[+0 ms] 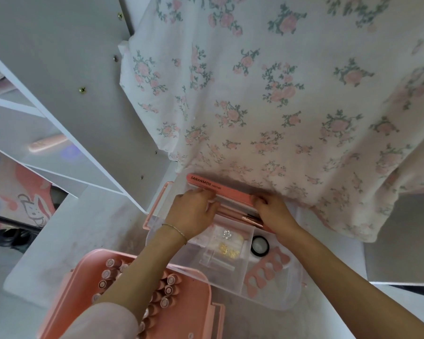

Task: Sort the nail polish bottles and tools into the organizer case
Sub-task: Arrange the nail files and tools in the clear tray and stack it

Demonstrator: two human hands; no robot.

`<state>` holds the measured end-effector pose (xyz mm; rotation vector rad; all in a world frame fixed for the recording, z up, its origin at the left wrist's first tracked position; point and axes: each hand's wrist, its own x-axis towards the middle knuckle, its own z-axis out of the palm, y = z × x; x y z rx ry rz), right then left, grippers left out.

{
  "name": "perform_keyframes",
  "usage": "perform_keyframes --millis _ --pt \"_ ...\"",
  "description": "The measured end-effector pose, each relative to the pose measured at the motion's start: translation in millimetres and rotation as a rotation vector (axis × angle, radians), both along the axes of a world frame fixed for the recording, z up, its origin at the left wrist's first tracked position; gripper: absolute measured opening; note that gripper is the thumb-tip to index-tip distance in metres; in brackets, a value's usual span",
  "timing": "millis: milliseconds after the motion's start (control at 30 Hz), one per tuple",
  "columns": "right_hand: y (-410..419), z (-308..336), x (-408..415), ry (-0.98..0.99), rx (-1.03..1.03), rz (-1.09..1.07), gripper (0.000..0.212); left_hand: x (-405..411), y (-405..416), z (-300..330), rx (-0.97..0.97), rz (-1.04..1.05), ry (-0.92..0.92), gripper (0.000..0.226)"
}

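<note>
Over tray (274, 293) far slot: both hands (194, 211) (275, 212) apparently grip nail file (230, 190) ends.

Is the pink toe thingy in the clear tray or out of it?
In. The pink toe separator lies flat in the clear tray's right-hand compartment, just below the small round black jar.

Setting: home, prob. bedroom; floral bedsheet (267, 94) draped over bed edge; white shelf unit (66, 77) w/ screw heads; cartoon-print item (27, 199) at left; white floor (66, 241); domestic, not a shop.
</note>
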<state>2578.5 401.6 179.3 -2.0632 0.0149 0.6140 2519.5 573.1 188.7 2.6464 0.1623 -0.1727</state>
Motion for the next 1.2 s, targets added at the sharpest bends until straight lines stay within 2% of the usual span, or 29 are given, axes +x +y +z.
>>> perform_keyframes --millis 100,200,267,367,433,600,667,733,833,967,1200 --pt "3 -3 0 0.050 0.032 -0.125 0.027 2 2 -6 0.048 -0.001 0.009 0.029" --pt "7 0 -4 0.081 0.107 -0.253 0.019 3 5 -7 0.038 -0.001 -0.001 0.029" --pt "9 2 -6 0.146 0.219 -0.347 0.015 4 6 -7 0.031 0.000 -0.006 0.029" --pt "6 2 -5 0.256 0.457 -0.553 0.023 4 7 -9 0.041 -0.006 -0.032 0.029" --pt "3 3 -4 0.310 0.509 -0.594 0.019 5 7 -11 0.047 0.001 -0.051 0.028" --pt "-3 10 -3 0.221 0.335 -0.459 0.025 6 9 -15 0.069 0.012 -0.069 0.027" --pt "-4 9 -6 0.155 0.262 -0.384 0.020 6 9 -16 0.075 0.011 -0.080 0.027" --pt "-6 7 -11 0.066 0.127 -0.319 0.013 6 9 -16 0.073 0.013 -0.085 0.027" --pt "-13 1 -12 -0.111 -0.008 -0.247 0.016 5 10 -16 0.067 0.009 -0.078 0.028" --pt "-21 -3 -11 -0.246 -0.236 0.072 0.025 4 13 -14 0.058 0.008 -0.095 0.027" --pt "-21 -3 -5 -0.324 -0.431 0.303 0.032 5 16 -13 0.103 0.012 -0.070 0.029"
